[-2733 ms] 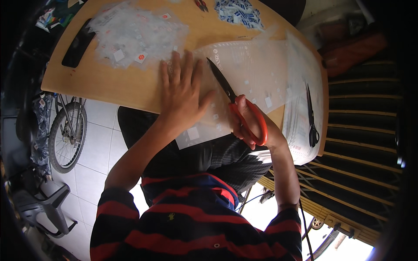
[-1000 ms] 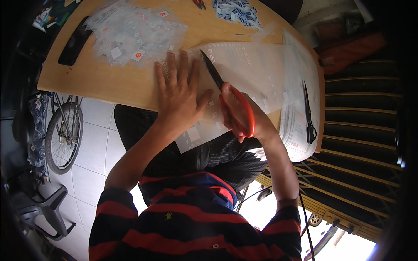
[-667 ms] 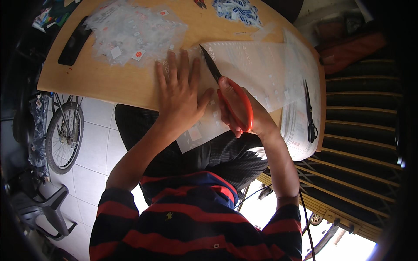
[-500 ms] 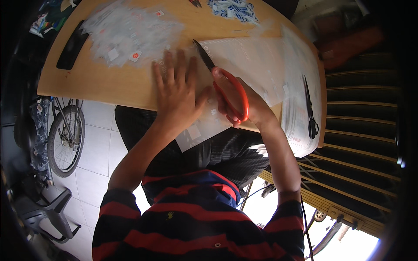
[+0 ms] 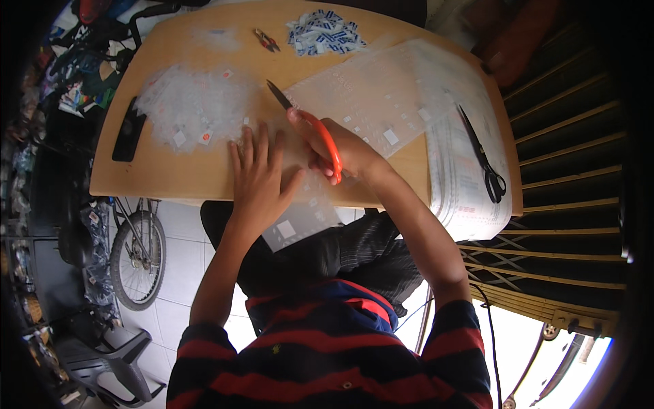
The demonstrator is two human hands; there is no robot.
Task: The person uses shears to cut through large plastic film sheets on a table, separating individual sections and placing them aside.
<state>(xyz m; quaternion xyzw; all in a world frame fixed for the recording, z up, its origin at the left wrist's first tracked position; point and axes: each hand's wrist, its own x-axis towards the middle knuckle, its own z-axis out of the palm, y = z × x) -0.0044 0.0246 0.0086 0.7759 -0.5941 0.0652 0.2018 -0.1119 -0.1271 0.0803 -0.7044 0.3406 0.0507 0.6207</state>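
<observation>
The right hand (image 5: 347, 153) grips orange-handled scissors (image 5: 310, 126) over the thin, floppy, probably slippery plastic sheet (image 5: 381, 102) on the table (image 5: 170, 180); the left hand (image 5: 259, 180), open, presses it flat

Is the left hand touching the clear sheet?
Touching. The head view shows the left hand pressed flat, fingers spread, on the clear sheet at the table edge.

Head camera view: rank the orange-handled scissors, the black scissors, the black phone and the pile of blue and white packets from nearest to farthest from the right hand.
1. Orange-handled scissors: held in the right hand.
2. Black scissors: to its right, on the stacked sheets.
3. Pile of blue and white packets: at the table's far edge, too close to the black scissors to rank surely.
4. Black phone: far left, beyond the left hand.
</observation>
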